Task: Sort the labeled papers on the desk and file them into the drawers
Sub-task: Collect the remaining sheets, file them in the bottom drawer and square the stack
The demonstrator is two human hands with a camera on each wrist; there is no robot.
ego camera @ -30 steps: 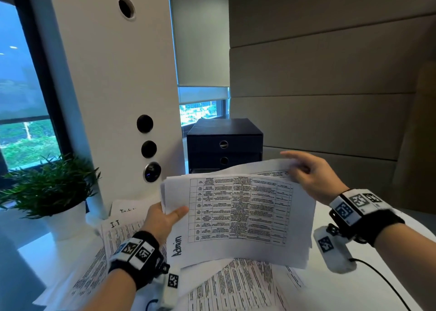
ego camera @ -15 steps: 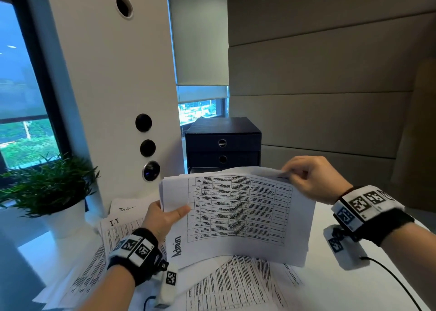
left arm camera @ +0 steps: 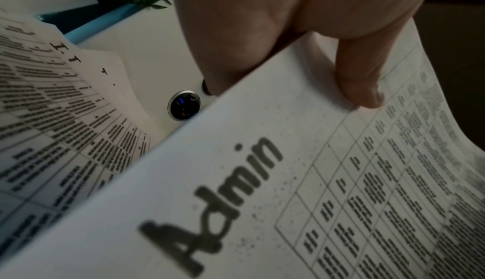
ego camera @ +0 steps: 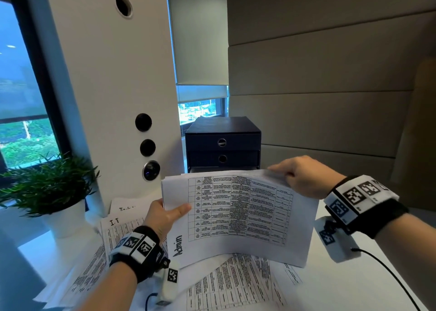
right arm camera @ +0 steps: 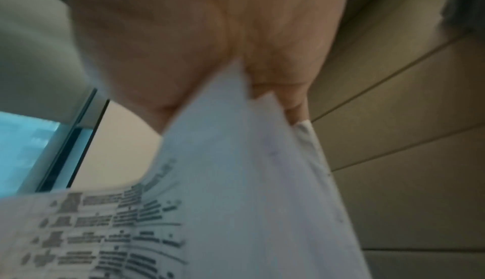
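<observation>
Left hand (ego camera: 162,218): thumb clamped over the white printed "Admin" paper stack (ego camera: 238,216).
Right hand (ego camera: 304,176): pinching the stack's far corner.
Stack: held above the desk's loose sheets (ego camera: 231,284), before the dark drawer box (ego camera: 223,143).

Head view: worn high, looking forward and down over the desk (ego camera: 354,287) toward the dark drawer unit (ego camera: 223,143) and white column (ego camera: 106,86), both hands well inside the frame. Left wrist view: very close under the left hand (left arm camera: 275,24), facing along the fingers across the sheet marked "Admin" (left arm camera: 236,200), toward that same column. Right wrist view: blurred, close beneath the right hand (right arm camera: 210,44), facing up past a paper edge to the panelled wall (right arm camera: 406,138). Shared by all three: the held sheets.
</observation>
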